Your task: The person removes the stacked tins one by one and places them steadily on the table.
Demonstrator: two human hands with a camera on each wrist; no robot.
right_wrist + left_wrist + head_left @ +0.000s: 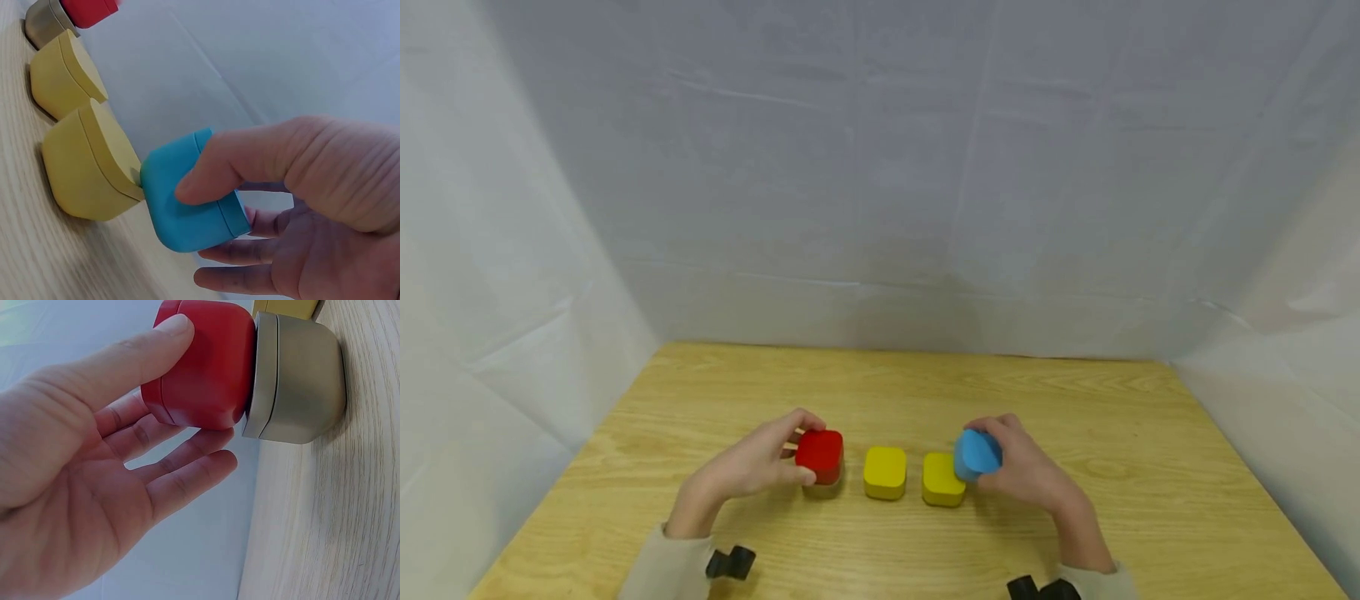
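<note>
My left hand [797, 458] grips a red rounded block [820, 454] between thumb and fingers. The red block [206, 369] sits on top of a grey block [297, 378] that stands on the wooden table [880, 392]. My right hand [1000, 454] pinches a blue rounded block [977, 454], tilted and lifted. In the right wrist view the blue block's [181, 212] edge meets the top of the nearer yellow block [87, 169]. A second yellow block [884, 472] stands between the right yellow block [943, 479] and the red one.
White cloth [880, 167] walls the table on the back and both sides. Bare wood stretches behind the row of blocks and to either side. Black wrist cameras [730, 564] show at the bottom edge.
</note>
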